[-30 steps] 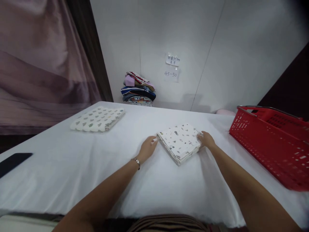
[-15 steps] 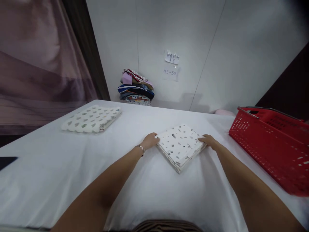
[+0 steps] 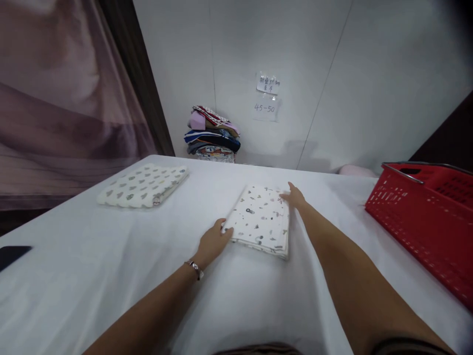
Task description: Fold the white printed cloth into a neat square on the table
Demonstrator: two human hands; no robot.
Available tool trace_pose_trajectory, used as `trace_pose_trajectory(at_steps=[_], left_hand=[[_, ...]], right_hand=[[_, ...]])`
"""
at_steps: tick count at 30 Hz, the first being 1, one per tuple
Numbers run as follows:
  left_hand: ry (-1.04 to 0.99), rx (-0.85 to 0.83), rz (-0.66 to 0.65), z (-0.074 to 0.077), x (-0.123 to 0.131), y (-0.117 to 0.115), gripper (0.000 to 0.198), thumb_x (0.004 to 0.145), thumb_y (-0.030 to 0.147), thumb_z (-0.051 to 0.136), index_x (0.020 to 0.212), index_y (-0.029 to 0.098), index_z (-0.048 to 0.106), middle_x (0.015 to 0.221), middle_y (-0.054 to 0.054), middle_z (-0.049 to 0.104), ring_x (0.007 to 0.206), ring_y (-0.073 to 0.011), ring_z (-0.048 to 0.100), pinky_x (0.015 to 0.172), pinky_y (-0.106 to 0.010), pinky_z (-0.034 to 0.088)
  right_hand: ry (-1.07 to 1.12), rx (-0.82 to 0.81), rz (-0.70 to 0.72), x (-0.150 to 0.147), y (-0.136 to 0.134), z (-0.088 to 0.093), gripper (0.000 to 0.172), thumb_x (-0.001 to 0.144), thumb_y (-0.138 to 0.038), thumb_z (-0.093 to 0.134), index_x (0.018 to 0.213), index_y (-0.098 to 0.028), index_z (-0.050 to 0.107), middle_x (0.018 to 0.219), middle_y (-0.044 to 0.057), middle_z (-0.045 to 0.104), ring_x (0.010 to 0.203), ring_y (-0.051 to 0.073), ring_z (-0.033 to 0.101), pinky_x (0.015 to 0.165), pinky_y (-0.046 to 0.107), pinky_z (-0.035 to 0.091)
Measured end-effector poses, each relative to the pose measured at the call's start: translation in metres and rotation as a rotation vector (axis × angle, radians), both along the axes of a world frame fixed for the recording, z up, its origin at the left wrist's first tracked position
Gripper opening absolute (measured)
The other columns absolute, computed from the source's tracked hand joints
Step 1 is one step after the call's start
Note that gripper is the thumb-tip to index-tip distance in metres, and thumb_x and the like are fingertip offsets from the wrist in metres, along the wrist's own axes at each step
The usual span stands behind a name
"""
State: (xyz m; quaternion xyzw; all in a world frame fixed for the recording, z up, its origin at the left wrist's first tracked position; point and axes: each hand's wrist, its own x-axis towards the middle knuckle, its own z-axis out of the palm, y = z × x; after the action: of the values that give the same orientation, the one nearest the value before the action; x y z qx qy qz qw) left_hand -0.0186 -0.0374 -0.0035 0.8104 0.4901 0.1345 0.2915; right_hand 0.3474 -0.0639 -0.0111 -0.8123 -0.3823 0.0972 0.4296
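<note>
Printed cloth (image 3: 257,217) lies folded, a flat layered rectangle; left hand (image 3: 213,240) and right hand (image 3: 295,197) touch opposite edges; whether either pinches, I cannot tell.

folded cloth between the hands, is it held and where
Left hand touches the folded cloth at its near left corner, right hand its far right corner; firm grip unclear.

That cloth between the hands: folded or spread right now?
Folded: the patterned cloth lies as a compact rectangle, with layers showing along its near edge, between the left hand and right hand.
</note>
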Motion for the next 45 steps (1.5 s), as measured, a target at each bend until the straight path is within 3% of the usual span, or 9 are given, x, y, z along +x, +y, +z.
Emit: trace_pose_trajectory(at_steps=[3,6,10,14,19,25,32,38,45], left_hand=[[-0.047,0.073,-0.047,-0.005,-0.003,-0.002,0.047,0.083,0.052,0.039,0.119,0.022,0.048,0.090,-0.003,0.063,0.077,-0.0184,0.059,0.071,-0.030,0.043],[-0.141,0.230,-0.096,-0.017,-0.008,-0.006,0.051,0.084,0.052,0.040,0.123,0.021,0.045,0.117,-0.006,0.055,0.098,-0.0201,0.055,0.083,-0.032,0.043],[-0.184,0.470,-0.243,-0.028,-0.010,-0.011,0.055,0.079,0.048,0.052,0.127,0.021,0.043,0.136,-0.009,0.039,0.123,-0.0243,0.038,0.098,-0.038,0.035],[-0.131,0.644,-0.396,-0.022,-0.004,-0.019,0.041,0.081,0.040,0.053,0.119,0.025,0.052,0.139,-0.007,0.037,0.128,-0.0265,0.031,0.101,-0.046,0.028],[-0.112,0.696,-0.588,-0.012,0.014,-0.038,0.027,0.085,0.035,0.050,0.109,0.027,0.059,0.131,-0.003,0.049,0.125,-0.0240,0.035,0.104,-0.047,0.021],[-0.188,0.641,-0.691,-0.012,0.047,-0.068,0.025,0.084,0.032,0.053,0.107,0.026,0.059,0.117,-0.003,0.058,0.112,-0.0193,0.046,0.100,-0.041,0.027],[-0.233,0.522,-0.617,-0.013,0.071,-0.084,0.018,0.082,0.032,0.055,0.097,0.025,0.063,0.103,-0.002,0.062,0.099,-0.0177,0.050,0.088,-0.034,0.034],[-0.262,0.512,-0.581,-0.016,0.077,-0.088,0.016,0.085,0.029,0.051,0.086,0.025,0.066,0.094,0.000,0.063,0.094,-0.0162,0.052,0.084,-0.034,0.033],[-0.317,0.529,-0.554,-0.020,0.080,-0.092,0.016,0.085,0.025,0.050,0.090,0.024,0.065,0.095,-0.001,0.063,0.094,-0.0155,0.052,0.084,-0.033,0.034]], right_hand=[[-0.006,0.030,-0.044,-0.006,-0.029,-0.004,0.062,0.068,-0.035,0.063,0.125,-0.014,0.049,0.125,0.016,0.051,0.113,0.029,0.048,0.094,0.041,0.036],[-0.008,0.125,-0.046,-0.025,-0.075,-0.007,0.045,0.074,-0.036,0.055,0.113,-0.014,0.057,0.115,0.012,0.059,0.105,0.023,0.054,0.092,0.037,0.039],[0.102,0.195,0.033,-0.068,-0.136,-0.012,0.033,0.071,-0.041,0.057,0.091,-0.016,0.066,0.085,0.006,0.067,0.079,0.019,0.060,0.073,0.032,0.046],[0.167,0.202,0.162,-0.116,-0.171,-0.014,0.026,0.071,-0.038,0.058,0.083,-0.018,0.067,0.080,0.004,0.067,0.072,0.017,0.058,0.066,0.029,0.045],[0.102,0.186,0.221,-0.149,-0.178,-0.011,0.019,0.070,-0.029,0.053,0.080,-0.020,0.067,0.083,0.002,0.067,0.077,0.016,0.059,0.070,0.028,0.044],[0.270,0.109,0.058,-0.164,-0.178,-0.019,0.013,0.067,-0.028,0.051,0.066,-0.018,0.060,0.048,-0.004,0.054,0.047,0.012,0.050,0.048,0.022,0.036],[0.417,0.208,0.001,-0.179,-0.184,-0.022,0.015,0.067,-0.031,0.053,0.062,-0.018,0.054,0.041,-0.006,0.047,0.038,0.009,0.043,0.041,0.021,0.030],[0.452,0.232,0.044,-0.184,-0.183,-0.019,0.018,0.066,-0.035,0.058,0.065,-0.018,0.054,0.039,-0.007,0.045,0.036,0.008,0.039,0.039,0.020,0.028],[0.431,0.203,0.021,-0.186,-0.182,-0.016,0.018,0.067,-0.035,0.059,0.064,-0.018,0.053,0.038,-0.008,0.044,0.035,0.007,0.036,0.039,0.020,0.027]])
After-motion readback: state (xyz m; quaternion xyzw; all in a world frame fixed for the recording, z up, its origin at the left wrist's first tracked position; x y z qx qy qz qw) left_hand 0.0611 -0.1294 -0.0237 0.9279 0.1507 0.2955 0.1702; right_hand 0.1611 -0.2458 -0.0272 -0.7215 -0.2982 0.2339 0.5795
